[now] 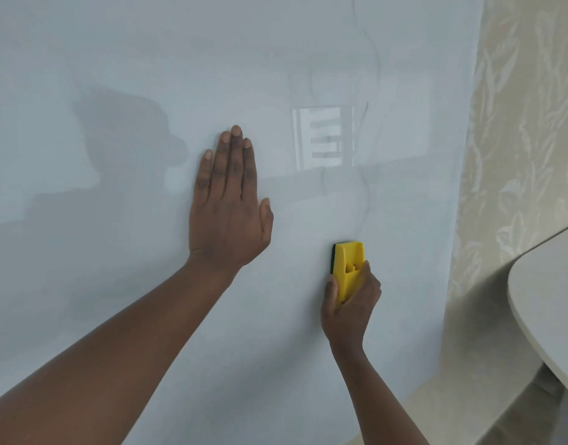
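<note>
The right hand [350, 303] grips the yellow plastic eraser with its black pad [348, 268], at 4 o'clock from the left hand [229, 207], which is spread flat on the shiny pale board [115, 284]. Keep the pad flat and rub toward 12 o'clock along the thin wavy line [368, 197].

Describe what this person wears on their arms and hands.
Nothing shows: the left hand and right hand are bare, with no gloves, rings or watch. The left forearm and right forearm have no sleeve in view. The fingernails are short and unpainted.
</note>
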Action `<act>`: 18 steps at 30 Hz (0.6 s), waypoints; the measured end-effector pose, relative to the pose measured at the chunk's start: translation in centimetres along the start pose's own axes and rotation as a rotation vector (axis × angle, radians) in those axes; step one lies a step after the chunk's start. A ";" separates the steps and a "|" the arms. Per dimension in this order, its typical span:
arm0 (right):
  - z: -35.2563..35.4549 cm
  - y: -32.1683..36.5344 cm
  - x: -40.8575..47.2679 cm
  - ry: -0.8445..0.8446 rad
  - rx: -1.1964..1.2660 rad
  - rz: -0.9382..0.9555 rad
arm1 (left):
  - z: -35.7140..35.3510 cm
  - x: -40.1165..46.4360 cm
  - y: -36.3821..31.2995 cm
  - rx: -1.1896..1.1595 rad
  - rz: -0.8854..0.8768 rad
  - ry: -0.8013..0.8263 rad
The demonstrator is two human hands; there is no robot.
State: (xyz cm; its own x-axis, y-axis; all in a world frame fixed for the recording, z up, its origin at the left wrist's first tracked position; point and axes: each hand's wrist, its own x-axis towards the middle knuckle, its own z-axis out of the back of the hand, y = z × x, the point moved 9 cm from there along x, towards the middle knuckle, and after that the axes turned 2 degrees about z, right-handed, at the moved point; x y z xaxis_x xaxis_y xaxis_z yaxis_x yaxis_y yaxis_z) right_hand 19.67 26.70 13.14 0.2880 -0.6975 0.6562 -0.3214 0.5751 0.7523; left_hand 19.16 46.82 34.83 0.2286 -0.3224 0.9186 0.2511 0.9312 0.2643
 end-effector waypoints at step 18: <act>-1.6 13.0 10.4 -0.030 0.060 0.482 | -0.7 0.6 -0.4 0.089 0.061 -0.062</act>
State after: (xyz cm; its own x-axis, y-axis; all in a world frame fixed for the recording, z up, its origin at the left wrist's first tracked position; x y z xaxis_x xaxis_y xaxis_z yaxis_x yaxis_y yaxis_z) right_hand 19.93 27.65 29.85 0.0675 -0.3699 0.9266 -0.4633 0.8109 0.3574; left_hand 19.85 46.15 35.11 0.1813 -0.2556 0.9496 0.1537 0.9611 0.2294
